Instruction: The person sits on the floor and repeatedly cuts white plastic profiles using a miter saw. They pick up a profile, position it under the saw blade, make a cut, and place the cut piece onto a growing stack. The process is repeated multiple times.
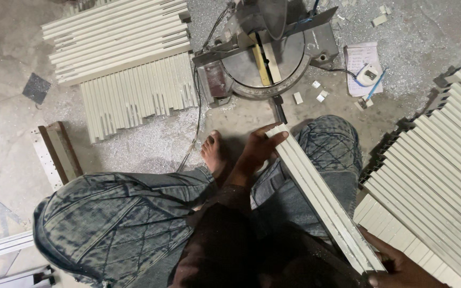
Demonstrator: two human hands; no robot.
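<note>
Seated on the concrete floor (6, 48), knees apart, facing a grey metal mitre saw with round base (265, 64).

Left hand (257, 149): grip closed over the far end of a long cream-coloured ridged profile strip (318, 200), fingers across its top, thumb under. Right hand (401, 264): grip closed on the near end at the lower frame edge. The strip lies diagonally over the right knee, far end just short of the saw base, not yet on it.

Surroundings: stack of cut cream strips (121, 48) left of the saw, long cream strips (444, 160) stacked to the right, small offcuts (321, 96) and a notepad with blue pen (363, 66) near the base. Bare foot (213, 152) near the saw's black cable (196, 114).

Judgement: to feed well, keep the strip level and square to the fence, ridges seated flat, fingers clear of the blade line, foot off the cable.
</note>
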